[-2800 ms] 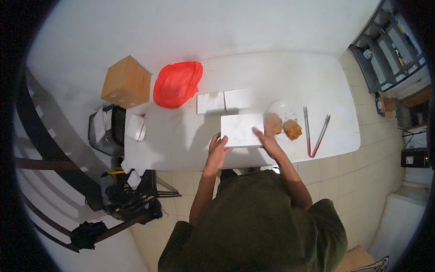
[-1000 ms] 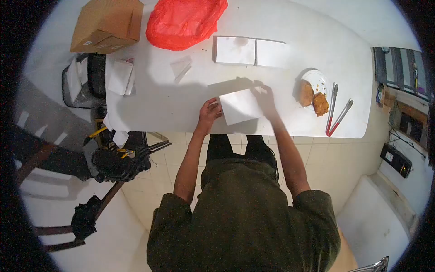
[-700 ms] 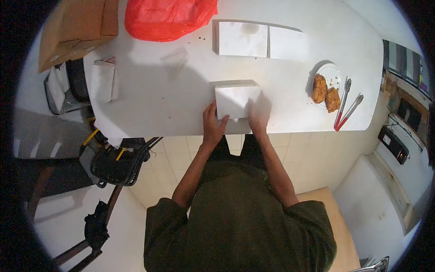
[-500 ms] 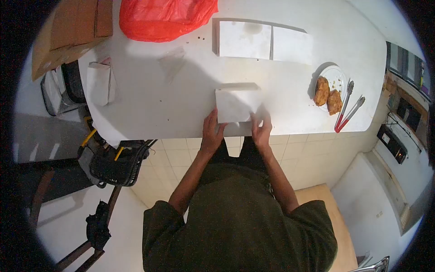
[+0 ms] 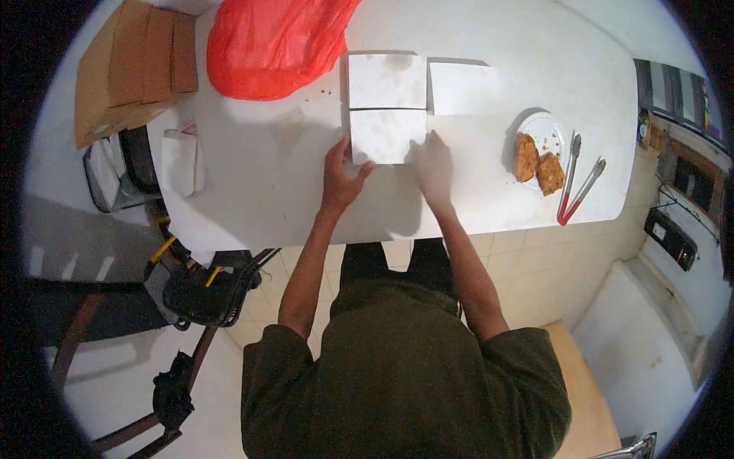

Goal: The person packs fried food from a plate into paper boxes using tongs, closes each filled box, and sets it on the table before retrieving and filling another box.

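Note:
A white paper box (image 5: 388,138) lies on the table in front of me, close against a second white box (image 5: 388,80) behind it. My left hand (image 5: 342,180) holds its near left corner, fingers along the left side and thumb at the front edge. Beside the near right corner is my right hand (image 5: 436,167), blurred by motion, so its fingers are hard to make out. A third white box (image 5: 462,89) sits to the right of the far one.
A red plastic bag (image 5: 275,50) and a cardboard box (image 5: 134,65) are at the back left. A folded white paper packet (image 5: 180,162) lies at the left. On the right, a white plate (image 5: 552,131) bears two browned fried pieces (image 5: 526,158), beside red-handled tongs (image 5: 575,191).
The nearest white box has moved away from the table's front edge, up against the far box, both hands going with it. My right hand is now blurred at its right side.

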A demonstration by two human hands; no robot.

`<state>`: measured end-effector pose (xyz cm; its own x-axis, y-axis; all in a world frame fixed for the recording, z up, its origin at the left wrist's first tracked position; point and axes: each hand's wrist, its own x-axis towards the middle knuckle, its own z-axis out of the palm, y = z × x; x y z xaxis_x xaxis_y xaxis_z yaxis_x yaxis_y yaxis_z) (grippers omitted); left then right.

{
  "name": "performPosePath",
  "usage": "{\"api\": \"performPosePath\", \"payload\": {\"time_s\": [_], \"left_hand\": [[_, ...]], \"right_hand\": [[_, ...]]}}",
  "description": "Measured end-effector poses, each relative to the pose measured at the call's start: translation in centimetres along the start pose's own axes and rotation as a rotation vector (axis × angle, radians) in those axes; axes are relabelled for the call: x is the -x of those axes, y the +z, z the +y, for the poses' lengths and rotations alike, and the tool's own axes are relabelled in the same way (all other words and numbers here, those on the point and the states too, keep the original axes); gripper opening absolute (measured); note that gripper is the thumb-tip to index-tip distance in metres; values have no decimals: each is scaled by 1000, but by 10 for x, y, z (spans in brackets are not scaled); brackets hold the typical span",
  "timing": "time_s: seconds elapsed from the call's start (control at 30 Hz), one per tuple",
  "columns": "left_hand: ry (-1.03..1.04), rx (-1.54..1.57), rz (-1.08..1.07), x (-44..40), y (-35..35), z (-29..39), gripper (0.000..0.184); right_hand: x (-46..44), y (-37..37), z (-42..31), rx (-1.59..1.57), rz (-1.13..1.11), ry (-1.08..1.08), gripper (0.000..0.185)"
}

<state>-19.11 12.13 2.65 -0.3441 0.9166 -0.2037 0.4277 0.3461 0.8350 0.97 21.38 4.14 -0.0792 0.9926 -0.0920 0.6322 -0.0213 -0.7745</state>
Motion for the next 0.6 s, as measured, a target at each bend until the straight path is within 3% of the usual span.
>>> {"api": "performPosePath", "payload": {"time_s": [0.1, 0.17, 0.23, 0.3, 0.6], "left_hand": [[189, -260, 180, -42, -10, 11, 81], [252, -358, 95, -79, -17, 39, 84], [406, -494, 48, -111, -15, 52, 84], [420, -523, 7, -130, -6, 46, 83], [398, -310, 26, -131, 9, 33, 80]], "right_hand": [[-43, -32, 36, 230, 116, -294, 54], [-86, -55, 33, 454, 205, -460, 73], [-119, -69, 31, 632, 39, -326, 96], [-142, -66, 36, 796, -156, -276, 101], [-167, -67, 53, 679, -98, -307, 106]]}}
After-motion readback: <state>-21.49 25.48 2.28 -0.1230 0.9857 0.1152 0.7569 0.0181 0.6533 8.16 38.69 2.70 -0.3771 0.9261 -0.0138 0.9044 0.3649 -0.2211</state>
